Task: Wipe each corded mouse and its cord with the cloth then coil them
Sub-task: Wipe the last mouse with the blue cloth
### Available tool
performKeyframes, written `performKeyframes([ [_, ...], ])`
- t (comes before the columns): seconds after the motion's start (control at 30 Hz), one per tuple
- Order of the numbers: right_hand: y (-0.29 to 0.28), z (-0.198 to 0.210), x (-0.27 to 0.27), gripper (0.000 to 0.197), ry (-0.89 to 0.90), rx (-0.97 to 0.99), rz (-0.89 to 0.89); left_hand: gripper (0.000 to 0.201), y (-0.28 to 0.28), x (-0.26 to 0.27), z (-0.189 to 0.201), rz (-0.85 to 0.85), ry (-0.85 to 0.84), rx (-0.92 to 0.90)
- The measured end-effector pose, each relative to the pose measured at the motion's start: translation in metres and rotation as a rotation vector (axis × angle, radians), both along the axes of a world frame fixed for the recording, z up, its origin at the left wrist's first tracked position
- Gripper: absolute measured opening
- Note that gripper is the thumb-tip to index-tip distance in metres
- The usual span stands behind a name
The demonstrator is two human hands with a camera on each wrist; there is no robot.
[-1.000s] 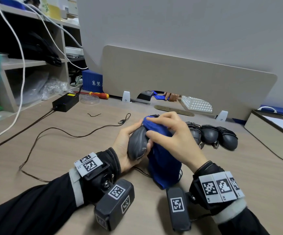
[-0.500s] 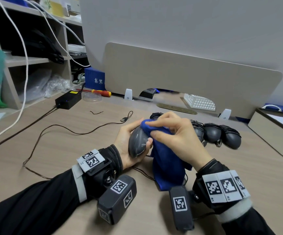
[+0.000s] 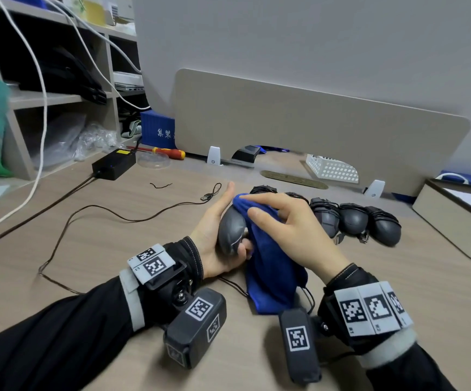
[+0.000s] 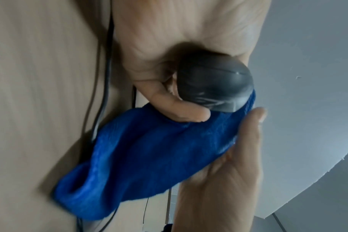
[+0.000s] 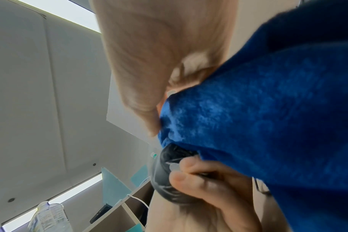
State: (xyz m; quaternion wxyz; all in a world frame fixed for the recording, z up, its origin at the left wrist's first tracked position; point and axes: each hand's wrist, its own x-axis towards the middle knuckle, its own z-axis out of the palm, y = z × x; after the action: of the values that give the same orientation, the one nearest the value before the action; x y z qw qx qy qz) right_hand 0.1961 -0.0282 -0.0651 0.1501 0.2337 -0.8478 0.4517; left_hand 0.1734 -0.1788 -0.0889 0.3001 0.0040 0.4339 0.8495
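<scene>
My left hand (image 3: 214,235) grips a dark grey corded mouse (image 3: 230,231) above the desk, thumb up, fingers curled under it (image 4: 181,109). My right hand (image 3: 285,230) holds a blue cloth (image 3: 271,266) and presses it over the mouse's right side and top. In the wrist views the cloth (image 4: 149,157) (image 5: 268,109) drapes below the mouse (image 4: 215,84) (image 5: 165,177). The mouse's thin dark cord (image 3: 93,213) trails left across the desk to its USB plug (image 3: 205,197). Several mice with coiled cords (image 3: 355,221) sit in a row behind my right hand.
A black power brick (image 3: 113,163), a red-and-yellow screwdriver (image 3: 169,152) and a clear dish (image 3: 154,160) lie at the back left near shelving (image 3: 59,97). A beige divider panel (image 3: 313,131) stands behind. A white basket (image 3: 331,169) and a box (image 3: 454,221) sit right.
My right hand's fingers have stretched out and slid the cloth further over the top of the mouse. My left thumb has lifted off the mouse and points up.
</scene>
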Motion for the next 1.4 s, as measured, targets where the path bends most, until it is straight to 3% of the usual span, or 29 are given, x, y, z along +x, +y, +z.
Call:
performKeyframes([
  [0.17,-0.007,0.001,0.010,0.026,-0.046,0.134,0.181,0.047,-0.010,-0.005,-0.001,0.045,-0.053,-0.040],
  [0.33,-0.006,-0.003,0.001,0.023,0.047,-0.012,-0.019,0.032,-0.001,-0.003,-0.003,0.085,-0.073,-0.009],
  [0.47,-0.010,0.002,0.011,0.026,-0.044,0.116,0.157,0.044,-0.004,-0.003,-0.005,0.058,-0.079,-0.023],
  [0.63,-0.009,0.000,0.005,0.025,-0.013,0.018,0.042,0.040,-0.003,-0.005,-0.006,0.095,-0.072,-0.015],
  [0.77,-0.014,0.002,0.017,0.024,-0.079,0.168,0.190,0.054,-0.010,-0.006,-0.003,0.061,-0.100,-0.002],
  [0.97,-0.011,0.000,0.011,0.023,-0.017,-0.005,0.069,0.052,-0.011,-0.011,-0.005,0.059,-0.102,0.044],
  [1.17,-0.009,0.004,0.010,0.027,0.091,-0.039,-0.027,0.035,-0.003,-0.009,-0.001,0.015,0.063,-0.138],
  [1.4,-0.010,0.000,0.012,0.020,0.002,0.103,0.074,0.046,-0.012,-0.018,-0.004,0.064,-0.131,-0.062],
])
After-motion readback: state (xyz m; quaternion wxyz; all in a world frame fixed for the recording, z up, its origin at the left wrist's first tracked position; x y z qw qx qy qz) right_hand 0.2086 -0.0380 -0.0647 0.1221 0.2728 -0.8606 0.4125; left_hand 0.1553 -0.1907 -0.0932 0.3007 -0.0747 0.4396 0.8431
